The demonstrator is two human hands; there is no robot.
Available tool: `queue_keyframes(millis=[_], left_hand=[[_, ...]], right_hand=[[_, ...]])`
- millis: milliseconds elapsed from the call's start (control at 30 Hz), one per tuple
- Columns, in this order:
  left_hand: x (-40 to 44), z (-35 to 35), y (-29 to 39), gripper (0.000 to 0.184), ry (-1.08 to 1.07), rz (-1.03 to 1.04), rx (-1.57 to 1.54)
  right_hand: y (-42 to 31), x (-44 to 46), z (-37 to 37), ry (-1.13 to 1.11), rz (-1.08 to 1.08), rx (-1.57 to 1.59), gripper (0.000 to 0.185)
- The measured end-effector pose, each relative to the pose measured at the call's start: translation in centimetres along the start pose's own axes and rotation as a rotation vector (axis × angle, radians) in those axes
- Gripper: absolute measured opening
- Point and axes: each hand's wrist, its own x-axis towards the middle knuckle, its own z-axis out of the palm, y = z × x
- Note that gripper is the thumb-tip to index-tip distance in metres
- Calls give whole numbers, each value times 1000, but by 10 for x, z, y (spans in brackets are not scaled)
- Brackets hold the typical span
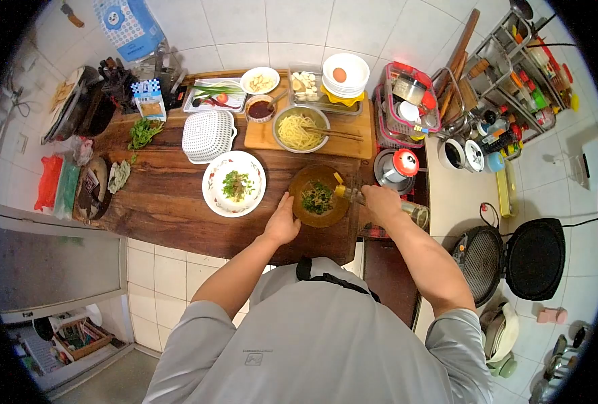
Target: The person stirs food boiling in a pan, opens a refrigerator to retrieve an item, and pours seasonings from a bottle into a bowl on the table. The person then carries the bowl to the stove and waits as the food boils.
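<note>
My left hand (283, 221) is closed on the left rim of an amber bowl (336, 214), with chopped greens (318, 197) inside. In my right hand (382, 204) is a clear glass bottle (417, 214) with a yellow spout (342, 191). It lies nearly level, its spout over the bowl's right rim; whether liquid runs out is too small to tell. Left of the amber bowl stands a white bowl (211, 196) with chopped greens and seasoning. Behind, a steel bowl (322, 143) of pale noodle-like strips has chopsticks (342, 134) across it.
A white basket (206, 137), a tray with scallions (215, 102) and a sauce bowl (260, 110) stand at the back. An egg (339, 74) sits on stacked bowls. To the right are a red-lidded jar (404, 163), a pink basket (433, 101) and an open electric griddle (534, 259).
</note>
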Motion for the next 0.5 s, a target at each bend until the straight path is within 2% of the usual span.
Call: queue_keyframes(millis=[67, 167, 267, 367, 500], left_hand=[[1, 1, 0, 70, 1, -3, -1], [1, 2, -2, 70, 6, -4, 12], [2, 4, -3, 70, 15, 6, 31], [2, 5, -5, 70, 24, 18, 30], [1, 4, -5, 69, 26, 31, 7]], right_hand=[[-3, 2, -8, -121, 40, 20, 24], [-4, 1, -9, -115, 38, -5, 22], [1, 2, 1, 6, 5, 10, 15], [-1, 4, -4, -95, 43, -9, 21], [-3, 4, -8, -103, 44, -24, 21]])
